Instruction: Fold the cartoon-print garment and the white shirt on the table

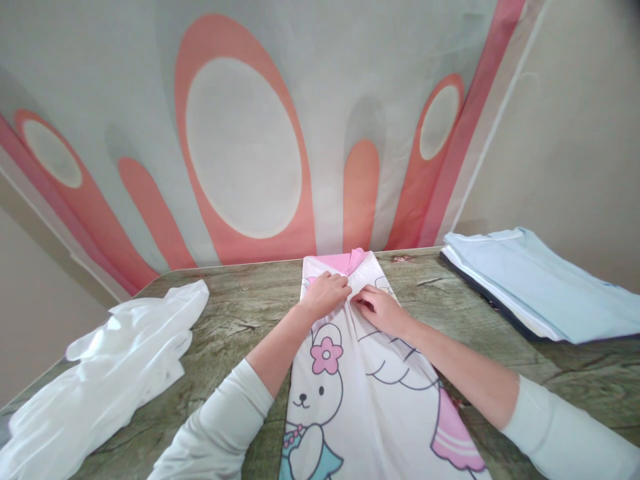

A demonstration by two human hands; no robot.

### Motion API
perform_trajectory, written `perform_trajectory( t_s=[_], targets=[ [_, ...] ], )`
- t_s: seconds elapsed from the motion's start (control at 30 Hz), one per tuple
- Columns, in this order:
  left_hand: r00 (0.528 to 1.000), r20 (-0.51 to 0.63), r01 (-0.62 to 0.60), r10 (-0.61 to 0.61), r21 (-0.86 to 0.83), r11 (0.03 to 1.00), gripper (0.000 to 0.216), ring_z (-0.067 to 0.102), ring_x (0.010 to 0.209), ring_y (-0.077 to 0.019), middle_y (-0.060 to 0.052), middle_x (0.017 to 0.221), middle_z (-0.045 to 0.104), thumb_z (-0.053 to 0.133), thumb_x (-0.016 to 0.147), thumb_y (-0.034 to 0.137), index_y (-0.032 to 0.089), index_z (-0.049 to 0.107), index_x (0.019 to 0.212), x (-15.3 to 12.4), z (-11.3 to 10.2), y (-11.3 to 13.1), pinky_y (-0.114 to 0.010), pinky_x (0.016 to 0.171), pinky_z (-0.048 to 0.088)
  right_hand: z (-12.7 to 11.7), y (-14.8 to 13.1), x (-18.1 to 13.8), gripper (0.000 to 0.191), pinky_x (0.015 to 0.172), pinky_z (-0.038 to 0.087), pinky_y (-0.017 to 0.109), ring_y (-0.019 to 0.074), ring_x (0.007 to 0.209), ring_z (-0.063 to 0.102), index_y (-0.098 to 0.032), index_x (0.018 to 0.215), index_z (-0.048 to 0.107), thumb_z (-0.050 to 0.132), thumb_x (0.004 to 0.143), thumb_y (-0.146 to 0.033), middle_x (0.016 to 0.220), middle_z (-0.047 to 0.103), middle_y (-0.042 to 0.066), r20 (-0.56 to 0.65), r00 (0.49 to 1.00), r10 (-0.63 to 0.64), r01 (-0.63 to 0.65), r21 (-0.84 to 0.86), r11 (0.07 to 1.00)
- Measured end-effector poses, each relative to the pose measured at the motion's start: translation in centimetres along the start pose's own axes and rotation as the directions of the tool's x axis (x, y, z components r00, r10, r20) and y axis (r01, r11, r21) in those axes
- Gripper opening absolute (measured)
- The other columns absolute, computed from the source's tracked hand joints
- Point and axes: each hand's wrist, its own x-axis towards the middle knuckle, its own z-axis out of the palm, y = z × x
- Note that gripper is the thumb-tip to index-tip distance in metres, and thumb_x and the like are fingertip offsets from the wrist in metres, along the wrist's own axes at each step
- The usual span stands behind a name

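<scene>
A long white garment (360, 400) printed with a cartoon bear, a pink flower and pink and teal shapes lies lengthwise on the wooden table. Its far end shows pink fabric (340, 263), folded over. My left hand (326, 295) rests on the upper part of the garment, with its fingers bent down onto the cloth. Just to the right, my right hand (381, 310) pinches the cloth between thumb and fingers. Creases run toward me from between the two hands. My fingers hide part of the fabric they grip.
On the left of the wood-grain table (240, 327) lies a crumpled heap of white cloth (130, 360). A stack of folded light-blue, white and dark clothes (545, 287) is at the right. Behind the far edge hangs a grey and coral patterned backdrop (330, 87).
</scene>
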Motion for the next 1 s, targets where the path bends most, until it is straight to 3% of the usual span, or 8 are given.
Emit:
perform_trajectory(
  t_s=[0.17, 0.23, 0.33, 0.43, 0.63, 0.87, 1.0],
  targets=[
    [0.979, 0.098, 0.199, -0.18, -0.233, 0.952, 0.011, 0.054, 0.093, -0.0206, -0.006, 0.093, 0.06, 0.052, 0.086, 0.014, 0.018, 0.061, 0.08, 0.1, 0.0, 0.3, -0.033, 0.082, 0.035, 0.3, 0.4, -0.1, 0.024, 0.075, 0.044, 0.031, 0.0172, 0.082, 0.055, -0.021, 0.1, 0.068, 0.052, 0.083, -0.015, 0.088, 0.057, 0.006, 0.047, 0.999, -0.013, 0.017, -0.079, 0.997],
    [0.957, 0.115, 0.29, -0.268, -0.275, 0.917, 0.011, 0.056, 0.093, -0.0202, -0.006, 0.095, 0.061, 0.05, 0.087, 0.02, 0.02, 0.061, 0.088, 0.0, 0.1, 0.4, -0.032, 0.081, 0.037, 0.3, 0.5, -0.1, 0.024, 0.075, 0.044, 0.032, 0.0178, 0.083, 0.055, -0.022, 0.101, 0.068, 0.052, 0.084, -0.019, 0.089, 0.057, 0.007, 0.066, 0.997, -0.031, 0.038, -0.101, 0.994],
    [0.897, 0.142, 0.441, -0.418, -0.315, 0.84, 0.02, 0.059, 0.086, -0.0193, -0.007, 0.098, 0.062, 0.045, 0.09, 0.03, 0.019, 0.057, 0.102, -0.1, 0.6, 0.5, -0.028, 0.072, 0.041, 0.2, 0.6, 0.0, 0.024, 0.075, 0.043, 0.033, 0.0182, 0.084, 0.055, -0.023, 0.102, 0.069, 0.051, 0.086, -0.021, 0.09, 0.057, 0.007, 0.085, 0.995, -0.053, 0.063, -0.118, 0.991],
    [0.835, 0.192, 0.548, -0.515, -0.367, 0.752, 0.026, 0.061, 0.077, -0.0188, -0.007, 0.087, 0.065, 0.041, 0.09, 0.036, 0.017, 0.059, 0.093, -0.2, 1.3, 0.8, -0.026, 0.063, 0.042, 0.1, 0.6, 0.1, 0.024, 0.074, 0.043, 0.032, 0.018, 0.083, 0.055, -0.023, 0.103, 0.068, 0.051, 0.087, -0.023, 0.09, 0.056, 0.007, 0.096, 0.993, -0.064, 0.076, -0.119, 0.99],
    [0.799, 0.249, 0.594, -0.547, -0.472, 0.652, 0.021, 0.061, 0.073, -0.0189, -0.006, 0.079, 0.067, 0.051, 0.081, 0.032, 0.016, 0.063, 0.077, -0.1, 2.3, 0.9, -0.024, 0.059, 0.041, 0.0, 0.4, 0.0, 0.024, 0.075, 0.043, 0.032, 0.0179, 0.085, 0.054, -0.023, 0.105, 0.068, 0.05, 0.087, -0.023, 0.092, 0.056, 0.007, 0.113, 0.992, -0.063, 0.078, -0.129, 0.989],
    [0.821, 0.262, 0.552, -0.507, -0.587, 0.591, 0.027, 0.058, 0.062, -0.0144, -0.003, 0.063, 0.062, 0.048, 0.081, 0.031, 0.012, 0.064, 0.069, 0.0, 2.1, 0.1, -0.021, 0.054, 0.036, -0.2, 0.0, 0.0, 0.028, 0.075, 0.04, 0.033, 0.0186, 0.087, 0.052, -0.025, 0.112, 0.064, 0.046, 0.09, -0.024, 0.093, 0.054, 0.007, 0.147, 0.988, -0.045, 0.074, -0.2, 0.977],
    [0.825, 0.241, 0.535, -0.511, -0.624, 0.57, 0.027, 0.057, 0.063, -0.0139, -0.003, 0.064, 0.062, 0.048, 0.081, 0.031, 0.012, 0.065, 0.071, 0.1, 2.1, 0.2, -0.021, 0.054, 0.036, -0.4, -0.4, 0.1, 0.027, 0.074, 0.037, 0.033, 0.0195, 0.087, 0.051, -0.025, 0.11, 0.064, 0.047, 0.09, -0.029, 0.095, 0.054, 0.007, 0.193, 0.981, -0.027, 0.077, -0.257, 0.963]
  ],
)
